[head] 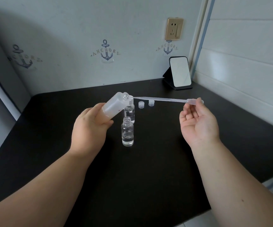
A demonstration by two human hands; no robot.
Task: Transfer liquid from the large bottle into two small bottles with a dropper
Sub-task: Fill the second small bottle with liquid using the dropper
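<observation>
Refill step: left hand [91, 126] grips the tilted large bottle [114, 105], right hand [198, 123] pinches the dropper [162, 99] bulb, tip at the mouth. Next: slide the tip in, release the bulb.

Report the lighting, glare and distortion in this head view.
Head view: soft light from the right; a large shadow on the left wall; the mirror glares pale; wide-angle lens bows the table edges and the wall panels; the dropper and both small bottles stay sharp.
</observation>
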